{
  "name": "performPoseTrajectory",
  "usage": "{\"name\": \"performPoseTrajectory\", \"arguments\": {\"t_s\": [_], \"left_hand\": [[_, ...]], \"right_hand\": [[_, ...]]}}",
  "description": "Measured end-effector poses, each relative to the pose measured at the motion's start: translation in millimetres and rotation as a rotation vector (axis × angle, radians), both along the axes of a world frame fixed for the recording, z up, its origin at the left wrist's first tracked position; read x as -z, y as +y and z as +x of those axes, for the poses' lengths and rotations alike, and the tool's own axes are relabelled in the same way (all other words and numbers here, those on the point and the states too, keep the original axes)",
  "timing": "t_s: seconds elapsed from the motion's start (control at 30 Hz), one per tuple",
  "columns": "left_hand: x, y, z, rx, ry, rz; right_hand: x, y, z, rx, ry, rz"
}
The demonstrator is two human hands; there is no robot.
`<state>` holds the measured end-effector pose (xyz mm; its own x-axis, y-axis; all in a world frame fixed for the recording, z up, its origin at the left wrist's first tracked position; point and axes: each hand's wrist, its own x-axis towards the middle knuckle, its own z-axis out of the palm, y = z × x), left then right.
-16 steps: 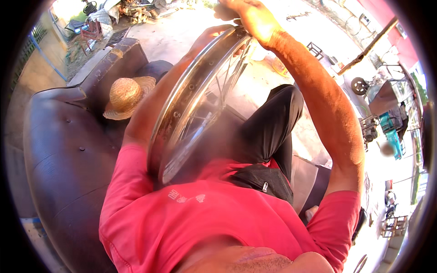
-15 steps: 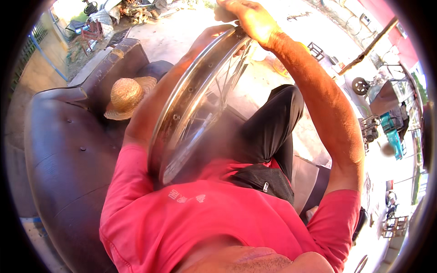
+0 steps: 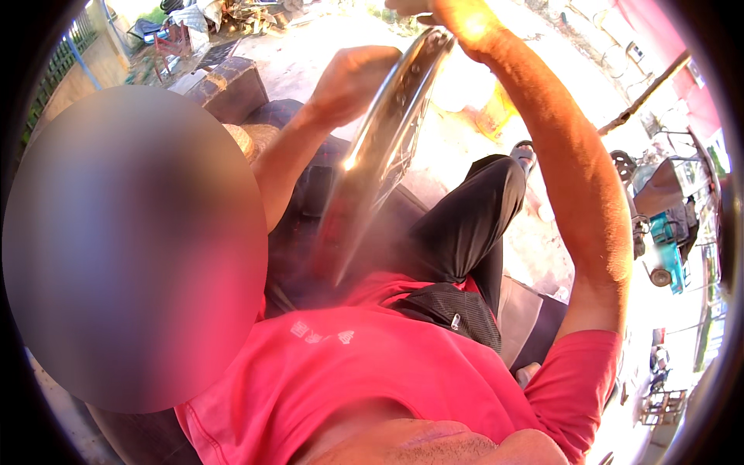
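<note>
Red short-sleeved shirt [image 3: 372, 380] is filling the near field, with a black-trousered knee [image 3: 473, 225] rising just beyond it. Shiny chrome wheel rim [image 3: 384, 159] is standing edge-on above the lap, its long line running from near the chest up and away to the right. Left hand [image 3: 353, 81] is clenching against the rim's left flank. Right hand [image 3: 446, 12] is reaching the rim's far top edge at the frame border; cannot tell its grip. Dark leather sofa [image 3: 232, 93] is lying behind on the left; sunlit concrete ground [image 3: 465, 116] is opening out on the right.
</note>
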<state>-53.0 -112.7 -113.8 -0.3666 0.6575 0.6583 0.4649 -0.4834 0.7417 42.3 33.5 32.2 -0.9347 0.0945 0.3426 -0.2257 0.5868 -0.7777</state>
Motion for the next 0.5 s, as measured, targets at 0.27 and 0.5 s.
{"name": "performPoseTrajectory", "arguments": {"t_s": [0.27, 0.5], "left_hand": [[10.9, 5.3, -13.9, 0.287, -0.309, 0.0], [-2.4, 22.4, 9.5, 0.025, -0.279, -0.005]], "right_hand": [[28.1, -8.0, -27.8, 0.124, 0.046, 0.237], [27.9, 3.0, -9.5, 0.069, 0.093, 0.183]]}}
